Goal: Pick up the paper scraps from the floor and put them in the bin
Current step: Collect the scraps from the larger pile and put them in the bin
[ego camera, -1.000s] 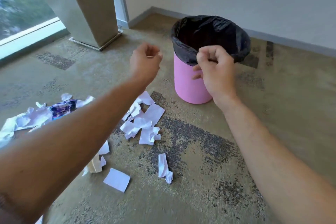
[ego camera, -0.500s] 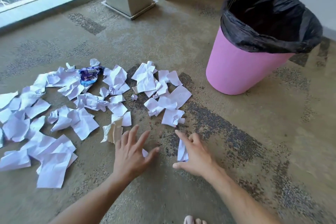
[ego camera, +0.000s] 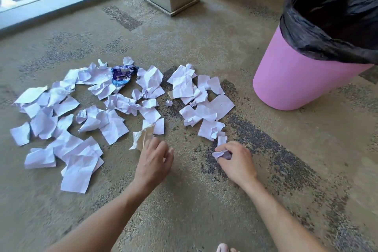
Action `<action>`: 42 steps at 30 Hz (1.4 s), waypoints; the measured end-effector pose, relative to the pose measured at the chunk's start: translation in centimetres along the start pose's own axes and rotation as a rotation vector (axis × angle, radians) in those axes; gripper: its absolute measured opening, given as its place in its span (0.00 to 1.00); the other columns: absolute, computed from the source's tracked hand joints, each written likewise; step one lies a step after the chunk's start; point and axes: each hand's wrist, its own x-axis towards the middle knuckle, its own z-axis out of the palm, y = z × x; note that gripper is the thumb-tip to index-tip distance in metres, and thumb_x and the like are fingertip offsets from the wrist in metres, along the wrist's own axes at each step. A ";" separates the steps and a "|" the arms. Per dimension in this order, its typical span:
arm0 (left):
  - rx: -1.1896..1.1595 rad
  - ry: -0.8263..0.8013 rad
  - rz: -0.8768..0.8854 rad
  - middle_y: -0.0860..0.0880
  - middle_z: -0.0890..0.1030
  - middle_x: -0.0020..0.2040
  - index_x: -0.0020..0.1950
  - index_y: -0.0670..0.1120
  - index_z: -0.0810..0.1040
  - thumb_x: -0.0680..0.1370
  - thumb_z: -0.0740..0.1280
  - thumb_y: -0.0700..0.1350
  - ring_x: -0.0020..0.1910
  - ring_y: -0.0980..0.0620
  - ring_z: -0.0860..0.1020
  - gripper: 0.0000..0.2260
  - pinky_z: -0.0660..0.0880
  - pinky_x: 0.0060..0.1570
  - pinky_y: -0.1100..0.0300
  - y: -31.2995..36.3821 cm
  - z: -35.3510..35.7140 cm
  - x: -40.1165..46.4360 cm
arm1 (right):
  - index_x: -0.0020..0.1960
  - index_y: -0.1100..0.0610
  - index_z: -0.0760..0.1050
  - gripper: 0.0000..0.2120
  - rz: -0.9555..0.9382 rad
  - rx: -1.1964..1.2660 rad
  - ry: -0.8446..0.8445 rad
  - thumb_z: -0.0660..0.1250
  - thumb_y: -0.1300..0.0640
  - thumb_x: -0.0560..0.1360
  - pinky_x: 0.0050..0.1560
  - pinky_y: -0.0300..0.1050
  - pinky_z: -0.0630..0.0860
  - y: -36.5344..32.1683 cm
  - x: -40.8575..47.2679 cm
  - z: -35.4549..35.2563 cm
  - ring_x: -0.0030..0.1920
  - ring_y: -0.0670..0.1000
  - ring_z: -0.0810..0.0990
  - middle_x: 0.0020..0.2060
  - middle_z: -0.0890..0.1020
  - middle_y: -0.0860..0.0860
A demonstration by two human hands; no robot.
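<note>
Head view: speckled carpet floor (ego camera: 204, 200) is carrying scattered paper scraps (ego camera: 114, 112) left of a pink bin (ego camera: 296, 80). Right hand (ego camera: 237, 161) is pinching one small scrap (ego camera: 219, 153) at floor level; left hand (ego camera: 153, 161), fingers loosely spread, is touching a cream scrap (ego camera: 141, 137).

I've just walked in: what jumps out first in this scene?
A wide scatter of white paper scraps covers the carpet at the left and centre, with one blue crumpled wrapper among them. At the right stands a pink bin with a black liner. Nearest the camera, the right hand pinches a scrap and the left hand reaches for another.
</note>
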 end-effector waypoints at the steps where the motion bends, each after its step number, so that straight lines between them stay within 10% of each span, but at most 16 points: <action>1: -0.016 0.035 -0.056 0.48 0.69 0.39 0.36 0.44 0.69 0.76 0.70 0.42 0.40 0.47 0.68 0.12 0.73 0.45 0.46 -0.1 -0.4 0.7 | 0.49 0.55 0.83 0.07 -0.004 0.006 0.046 0.71 0.61 0.71 0.40 0.32 0.66 -0.3 0.7 -0.5 0.45 0.47 0.77 0.46 0.80 0.48; 6: 0.069 0.047 -0.219 0.43 0.73 0.53 0.50 0.43 0.76 0.75 0.72 0.48 0.54 0.41 0.71 0.11 0.69 0.54 0.48 -2.1 -1.8 4.2 | 0.60 0.57 0.77 0.18 0.054 -0.095 0.054 0.71 0.52 0.73 0.53 0.43 0.71 -0.9 5.6 -1.1 0.54 0.53 0.77 0.56 0.76 0.54; 14: 0.233 -0.269 -0.239 0.48 0.49 0.79 0.75 0.62 0.58 0.70 0.57 0.74 0.78 0.40 0.49 0.36 0.56 0.71 0.38 -4.2 -0.6 5.7 | 0.75 0.40 0.52 0.44 0.061 -0.377 -0.175 0.69 0.32 0.66 0.62 0.57 0.70 -3.0 10.4 1.7 0.68 0.66 0.62 0.70 0.58 0.57; 33: 0.071 -0.201 -0.076 0.43 0.72 0.60 0.47 0.44 0.76 0.75 0.68 0.42 0.54 0.42 0.73 0.03 0.74 0.53 0.50 -1.6 1.2 8.8 | 0.45 0.53 0.81 0.09 0.194 0.155 -0.075 0.73 0.65 0.69 0.43 0.42 0.75 -3.6 10.8 2.4 0.50 0.54 0.78 0.49 0.78 0.53; 42: -0.455 -0.116 -0.549 0.48 0.76 0.54 0.40 0.46 0.77 0.70 0.72 0.39 0.46 0.50 0.77 0.05 0.73 0.34 0.65 2.6 -0.7 12.6 | 0.41 0.55 0.79 0.12 0.383 0.825 -0.077 0.72 0.72 0.69 0.28 0.38 0.71 -4.6 9.8 -0.3 0.30 0.50 0.77 0.44 0.81 0.55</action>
